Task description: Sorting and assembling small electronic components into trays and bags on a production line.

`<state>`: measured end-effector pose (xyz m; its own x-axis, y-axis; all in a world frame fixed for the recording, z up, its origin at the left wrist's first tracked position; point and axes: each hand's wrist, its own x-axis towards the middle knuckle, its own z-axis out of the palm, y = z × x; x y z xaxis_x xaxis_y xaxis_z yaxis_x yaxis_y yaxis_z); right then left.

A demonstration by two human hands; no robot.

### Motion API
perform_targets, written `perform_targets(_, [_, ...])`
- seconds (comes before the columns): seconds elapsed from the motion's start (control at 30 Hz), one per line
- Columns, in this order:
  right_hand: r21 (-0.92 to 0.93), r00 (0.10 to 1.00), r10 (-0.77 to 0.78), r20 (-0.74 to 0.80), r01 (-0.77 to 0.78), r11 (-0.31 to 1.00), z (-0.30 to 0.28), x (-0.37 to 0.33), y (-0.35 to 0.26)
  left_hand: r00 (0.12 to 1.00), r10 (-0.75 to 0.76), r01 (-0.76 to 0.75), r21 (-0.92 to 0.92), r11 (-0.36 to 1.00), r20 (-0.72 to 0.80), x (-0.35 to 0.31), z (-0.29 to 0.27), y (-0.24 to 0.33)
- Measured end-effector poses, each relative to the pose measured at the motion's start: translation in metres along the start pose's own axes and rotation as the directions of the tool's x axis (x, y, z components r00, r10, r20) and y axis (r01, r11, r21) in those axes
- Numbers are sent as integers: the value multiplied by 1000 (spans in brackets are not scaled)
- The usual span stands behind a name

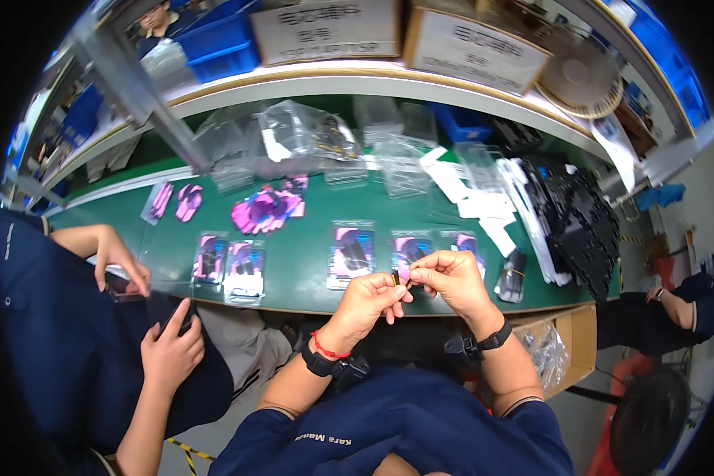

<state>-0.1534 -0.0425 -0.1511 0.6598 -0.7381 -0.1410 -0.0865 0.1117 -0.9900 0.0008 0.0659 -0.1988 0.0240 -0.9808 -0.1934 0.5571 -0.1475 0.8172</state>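
Note:
Both hands meet over the front edge of the green work table (pixel 301 289). My left hand (pixel 370 301) pinches a small dark part with a yellowish end (pixel 395 278) between thumb and fingers. My right hand (pixel 451 278) is closed on a small pink piece (pixel 404 272) that touches that part. Just beyond my hands lie clear blister packs with pink cards and dark items inside (pixel 351 254), (pixel 410 246), side by side on the table.
More filled packs (pixel 244 271) lie at left, loose pink cards (pixel 266 210) further back, clear empty trays (pixel 401 163) and white slips (pixel 484 206) behind. Black trays (pixel 583 226) stack at right. A seated person's hands (pixel 123 266) hold a phone at left. Another person sits at right (pixel 674 309).

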Motion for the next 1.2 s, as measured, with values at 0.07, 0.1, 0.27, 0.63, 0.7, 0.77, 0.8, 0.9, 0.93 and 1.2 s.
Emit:
perform_targets(0.07, [-5, 1000, -30, 11, 30, 1000, 22, 11, 4, 994, 50, -57, -76, 995, -99, -14, -14, 5])
perform_targets(0.1, [-3, 998, -33, 52, 33, 999, 36, 15, 3, 989, 71, -81, -73, 994, -133, -23, -21, 6])
perform_targets(0.27, [-5, 990, -121, 76, 121, 993, 84, 36, 8, 955, 167, -193, -84, 978, -247, -43, -48, 10])
perform_targets(0.63, [200, 977, -73, 199, 32, 979, 171, 54, 17, 844, 264, -432, -300, 850, -467, -89, -86, 10])
perform_targets(0.7, [243, 976, -59, 211, 6, 970, 182, 58, 18, 840, 267, -438, -298, 848, -473, -91, -94, 13])
perform_targets(0.77, [265, 966, -7, 257, -64, 962, 192, 61, 21, 802, 265, -457, -264, 849, -536, -98, -100, 14])
perform_targets(0.8, [245, 966, 26, 257, -91, 965, 197, 61, 18, 789, 268, -462, -246, 852, -553, -101, -101, 17])
perform_targets(0.9, [245, 962, -19, 274, -50, 968, 206, 65, 24, 708, 346, -498, -87, 863, -615, -105, -105, 21])
perform_targets(0.93, [240, 963, -15, 268, -52, 969, 209, 66, 25, 713, 341, -495, -95, 864, -613, -105, -105, 21])
perform_targets(1.2, [78, 969, -96, 230, 80, 994, 230, 70, 25, 443, 571, -466, 367, 805, -691, -104, -118, 16])
